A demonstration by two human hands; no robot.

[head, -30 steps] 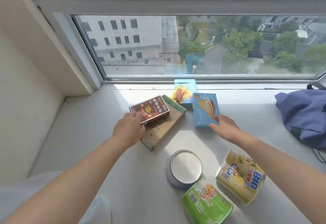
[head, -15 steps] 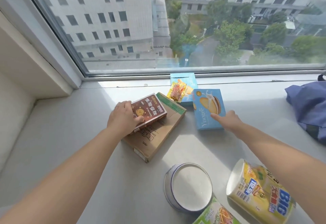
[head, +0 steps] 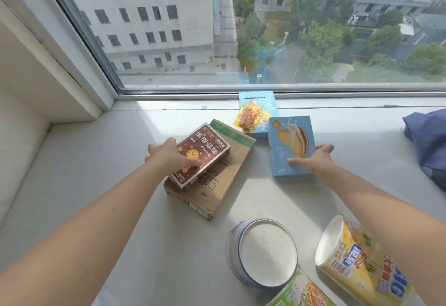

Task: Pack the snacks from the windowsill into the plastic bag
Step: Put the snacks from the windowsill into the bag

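1. On the pale grey windowsill [head: 96, 173] below the glass, both of your targets are already in hand. Your left hand [head: 173, 158] is on the brown rectangular cardboard snack box with the bear print [head: 205, 153], and your right hand [head: 313, 161] is on the light-blue rectangular cardboard biscuit box [head: 289, 141].
2. Your left hand grips the brown box across its short width, with the thumb on the printed top face and the fingers curled over the left long edge. Its long axis runs from near-left to far-right.
3. That brown box lies on top of a flat kraft cardboard carton [head: 217, 190]. A straight upward lift should free it without dragging the carton along.
4. Your right hand pinches the blue box at its near right corner, thumb on the top face and fingers round the right edge. Its long axis points away from you toward the window, so you hold one end only, and the far end will probably droop as you lift.
5. Just beyond it, a second light-blue cardboard box [head: 263, 105] sits by the window frame with a small yellow-and-orange wrapped packet [head: 248, 118] on top. I cannot tell whether your blue box touches or overlaps that one, so drawing it toward you looks safer than sliding it sideways.
6. No plastic bag is in view, so you need to locate it before either box can go in.
7. Nearer you, and closer to your right arm, lie a round white-lidded tin [head: 265, 252], a yellow cylindrical snack tub [head: 357, 264] and a green snack packet [head: 301, 291].
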